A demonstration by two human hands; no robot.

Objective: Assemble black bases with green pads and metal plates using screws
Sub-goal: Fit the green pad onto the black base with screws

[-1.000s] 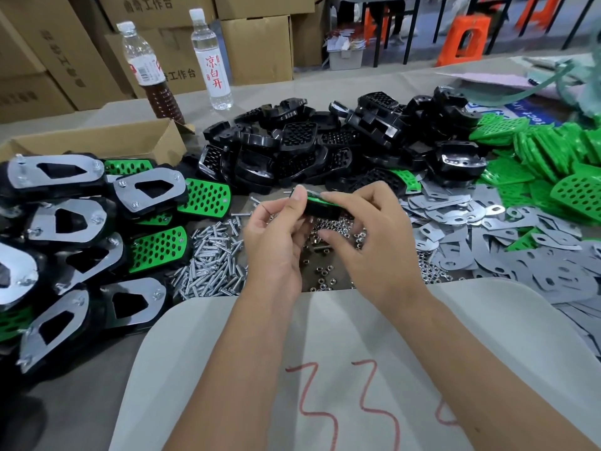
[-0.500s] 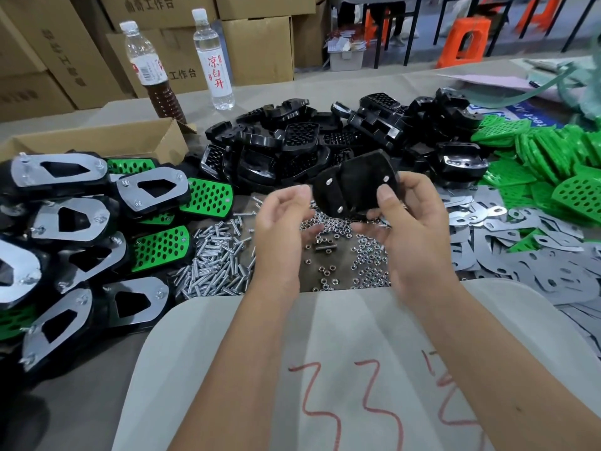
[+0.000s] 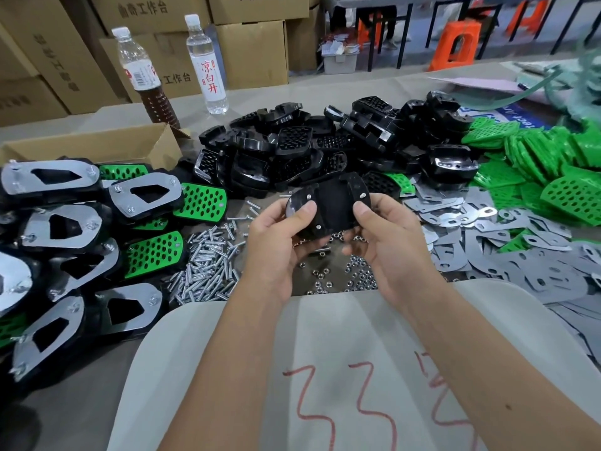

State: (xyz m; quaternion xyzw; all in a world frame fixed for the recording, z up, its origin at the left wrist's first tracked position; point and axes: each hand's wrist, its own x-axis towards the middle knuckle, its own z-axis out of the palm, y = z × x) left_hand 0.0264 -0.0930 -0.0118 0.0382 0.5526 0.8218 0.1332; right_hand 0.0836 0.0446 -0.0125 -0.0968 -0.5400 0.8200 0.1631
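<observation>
Two hands: left hand [image 3: 274,242], right hand [image 3: 387,245], holding one black base [image 3: 328,206] with three screw tips showing. Two bottles stand on the worktop [image 3: 325,89]: one with brown liquid [image 3: 143,76], one clear [image 3: 208,65]. One open cardboard box [image 3: 94,148]. Finished assemblies [image 3: 143,196], loose bases [image 3: 292,151], green pads [image 3: 553,157], metal plates [image 3: 520,255], screws [image 3: 205,265] and nuts [image 3: 354,275] lie in piles too dense to count.

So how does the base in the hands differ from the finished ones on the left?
The held base shows bare black with screw tips poking out; the finished ones wear a metal plate. It is gripped by the left hand and right hand; those lie stacked on the table. Both are black.
</observation>
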